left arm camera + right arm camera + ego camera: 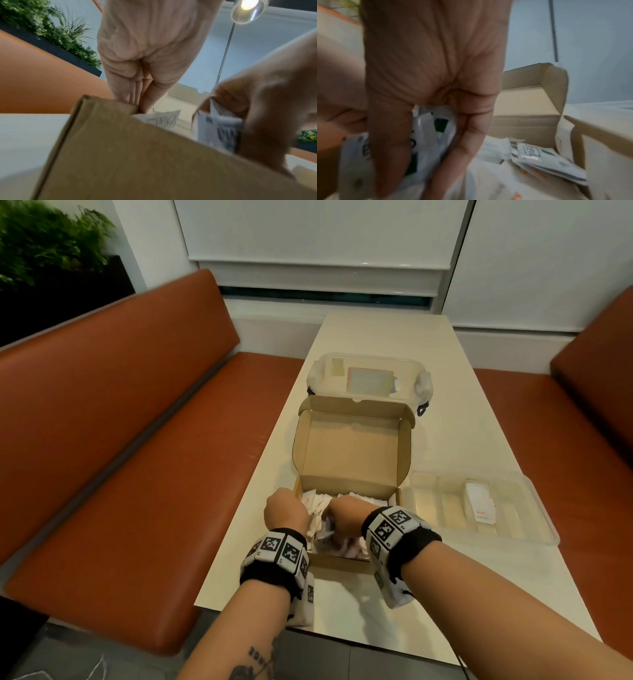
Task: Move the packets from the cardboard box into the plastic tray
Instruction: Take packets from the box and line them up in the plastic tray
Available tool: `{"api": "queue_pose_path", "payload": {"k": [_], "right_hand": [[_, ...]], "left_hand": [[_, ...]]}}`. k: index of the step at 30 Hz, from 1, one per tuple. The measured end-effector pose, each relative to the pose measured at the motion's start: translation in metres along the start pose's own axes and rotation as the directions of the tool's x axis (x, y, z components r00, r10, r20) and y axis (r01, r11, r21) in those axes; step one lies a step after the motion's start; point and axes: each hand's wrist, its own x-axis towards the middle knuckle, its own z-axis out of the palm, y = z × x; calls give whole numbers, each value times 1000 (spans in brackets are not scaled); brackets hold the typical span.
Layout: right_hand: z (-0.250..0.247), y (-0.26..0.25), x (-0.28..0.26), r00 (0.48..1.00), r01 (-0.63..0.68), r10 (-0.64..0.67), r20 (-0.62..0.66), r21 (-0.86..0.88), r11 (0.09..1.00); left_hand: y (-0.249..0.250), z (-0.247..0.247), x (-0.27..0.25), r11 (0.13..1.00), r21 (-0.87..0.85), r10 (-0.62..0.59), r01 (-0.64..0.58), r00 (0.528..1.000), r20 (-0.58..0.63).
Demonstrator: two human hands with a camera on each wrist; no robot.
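Head view is showing both hands gathering packets [342, 537] in the cardboard box [352, 453], right hand [346, 513] gripping several, left hand's [286, 513] grip unclear, next probably carrying them to the plastic tray [534, 508].

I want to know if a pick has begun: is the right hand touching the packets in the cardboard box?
Touching. The right wrist view shows the right hand with fingers closed around white packets.

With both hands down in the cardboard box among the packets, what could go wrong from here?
1. The right hand grips several packets at once; some may slip out on the way to the plastic tray.
2. The open lid stands close behind both hands and may get knocked.
3. The left hand may nudge the cardboard box.
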Motion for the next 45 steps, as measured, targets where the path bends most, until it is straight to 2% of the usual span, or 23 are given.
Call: {"api": "queue_pose_path", "payload": {"k": [2,4,7,9,11,14,16,18,21,22,24,26,28,30,32,37,40,45], "right_hand": [[-6,8,0,998,-18,32,-54,243,970],[-18,16,-4,989,6,63,-131,468,883],[-39,29,-11,971,76,91,-222,647,759],[-50,36,-16,956,119,133,-262,759,641],[-58,42,-20,945,194,145,-292,861,471],[-63,47,-25,951,265,119,-286,950,166],[-63,46,-26,963,249,88,-256,965,88],[-60,43,-25,970,232,59,-237,970,77],[-54,38,-27,971,232,39,-236,969,87],[-52,36,-27,966,249,43,-255,961,118],[-48,32,-26,951,270,83,-298,929,252],[-44,32,-23,928,250,131,-349,844,475],[-42,31,-23,916,214,119,-384,715,666],[-40,32,-24,916,187,98,-389,631,753],[-39,35,-24,922,191,100,-375,662,725],[-39,49,-25,907,235,177,-383,806,543],[-38,57,-24,891,274,238,-386,877,396],[-37,71,-28,872,297,263,-412,874,384]], "left_hand": [[0,-2,-1,999,-48,-11,11,1000,-7],[3,-3,-3,994,-105,33,-37,998,-45],[16,-4,-11,949,-236,174,-209,971,-161],[27,-4,-16,883,-378,214,-277,956,-201],[37,-3,-20,791,-557,213,-255,967,-140],[49,-1,-24,652,-752,199,-102,979,40],[57,2,-27,554,-832,214,9,965,153],[63,6,-30,458,-882,236,112,941,243],[69,12,-31,373,-904,246,207,918,312],[70,15,-31,357,-908,237,221,919,316],[70,20,-29,350,-910,220,223,924,312],[69,25,-28,361,-905,204,225,928,312],[67,31,-25,368,-899,183,236,930,319],[65,36,-22,368,-895,153,253,933,327],[65,39,-19,349,-899,130,265,936,326],[66,43,-17,320,-917,146,240,943,298],[67,45,-17,351,-912,168,212,944,284],[74,48,-18,362,-904,198,227,929,312]]}}
